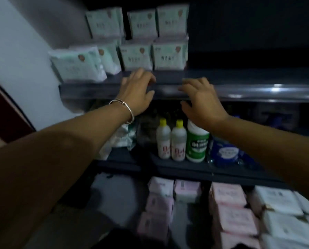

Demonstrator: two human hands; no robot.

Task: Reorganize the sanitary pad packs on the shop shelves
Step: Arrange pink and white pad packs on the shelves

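Several pale green sanitary pad packs (169, 56) stand in two stacked rows on the upper dark shelf (240, 81), filling its left part. One pack (76, 64) at the far left leans out of line. My left hand (137, 90), with a bangle on the wrist, hovers at the shelf's front edge just below the packs, fingers loosely curled and holding nothing. My right hand (199, 98) is beside it at the same edge, also holding nothing. Pink packs (229, 203) and white packs (279, 209) lie on the bottom level.
The middle shelf holds two yellow-capped bottles (170, 142), a green-labelled tub (197, 142) and a blue bag (227, 153). A white wall (20, 51) bounds the left side. The upper shelf's right part lies in darkness.
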